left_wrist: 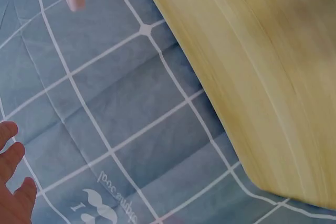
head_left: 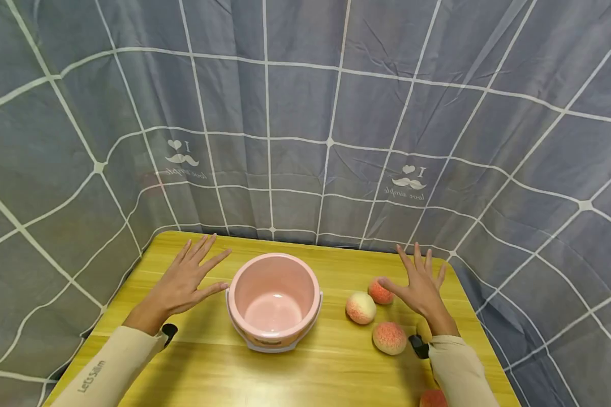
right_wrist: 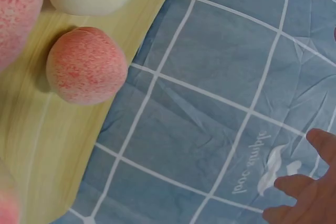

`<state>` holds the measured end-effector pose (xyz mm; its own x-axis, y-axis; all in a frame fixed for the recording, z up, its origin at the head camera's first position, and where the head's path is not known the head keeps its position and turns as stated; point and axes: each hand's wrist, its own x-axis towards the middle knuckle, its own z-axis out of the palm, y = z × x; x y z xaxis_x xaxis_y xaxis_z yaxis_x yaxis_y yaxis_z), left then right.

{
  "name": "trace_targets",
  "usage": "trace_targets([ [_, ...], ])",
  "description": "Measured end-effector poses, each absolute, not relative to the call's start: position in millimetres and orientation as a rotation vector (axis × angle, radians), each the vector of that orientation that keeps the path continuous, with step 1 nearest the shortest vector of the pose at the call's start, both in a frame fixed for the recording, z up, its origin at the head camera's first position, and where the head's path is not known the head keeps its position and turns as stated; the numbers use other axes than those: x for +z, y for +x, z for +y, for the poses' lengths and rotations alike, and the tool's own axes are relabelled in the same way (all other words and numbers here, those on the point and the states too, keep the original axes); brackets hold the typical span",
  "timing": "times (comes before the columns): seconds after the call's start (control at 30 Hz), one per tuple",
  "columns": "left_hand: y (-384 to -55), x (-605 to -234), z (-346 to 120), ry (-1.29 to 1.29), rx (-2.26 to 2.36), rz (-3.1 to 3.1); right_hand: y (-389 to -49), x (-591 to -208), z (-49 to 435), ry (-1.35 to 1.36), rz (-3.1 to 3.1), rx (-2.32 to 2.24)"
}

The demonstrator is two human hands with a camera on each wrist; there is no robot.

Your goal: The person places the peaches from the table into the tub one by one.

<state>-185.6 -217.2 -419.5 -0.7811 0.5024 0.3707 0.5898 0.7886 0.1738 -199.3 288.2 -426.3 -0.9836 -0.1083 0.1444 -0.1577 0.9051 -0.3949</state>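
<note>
A pink bucket (head_left: 274,333) with a pale handle stands upright near the middle of the table; no thing shows inside it. To its left, my left hand (head_left: 185,282) is spread with straight fingers, the thumb tip close to the rim; whether they touch I cannot tell. My right hand (head_left: 420,285) is likewise spread and holds nothing, above the right side of the table. Nearest its thumb lies a red peach (head_left: 380,291), beside a pale yellow peach (head_left: 361,308) and a pinkish peach (head_left: 389,338). The right wrist view shows a round peach (right_wrist: 86,65) near the table edge.
The yellow wood-grain table (head_left: 203,362) has rounded far corners. A grey-blue curtain (head_left: 300,102) with white grid lines surrounds its far side and flanks. Another red peach (head_left: 433,398) lies at the front right, partly hidden by the right sleeve (head_left: 460,367).
</note>
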Motion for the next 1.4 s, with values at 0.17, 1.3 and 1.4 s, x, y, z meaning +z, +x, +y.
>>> trace_targets([
  [0.17,-182,-422,-213,-0.856,-0.404,-2.65,-197,-434,291,0.202,-2.94,0.677],
  [1.3,-160,-450,-200,-0.999,-0.398,-2.5,-159,-486,303,0.165,-2.87,1.003],
  [1.4,-158,-454,-198,-1.013,-0.403,-2.496,-154,-490,302,0.133,-2.878,1.028],
])
